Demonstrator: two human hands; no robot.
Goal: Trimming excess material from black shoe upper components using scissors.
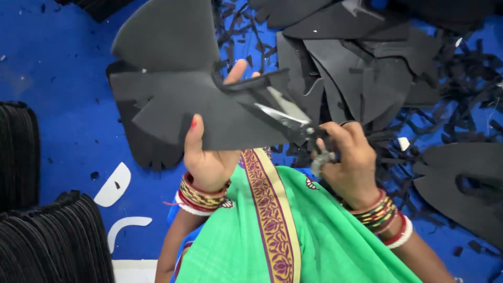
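Two hands work over blue floor (pixel 63 78): left hand (pixel 207 157) pinches a black sheet (pixel 173 99), right hand (pixel 351 160) grips scissors (pixel 291 123). Scraps (pixel 461 73), cut pieces (pixel 356 68) and stacks (pixel 52 241) crowd around.

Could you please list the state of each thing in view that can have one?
Scissors: blades open, cutting into the sheet.
Black foam sheet: held up, partly cut.
Left hand: grip closed on the sheet.
Right hand: fingers in the scissor handles.
Offcut strips: scattered loose.
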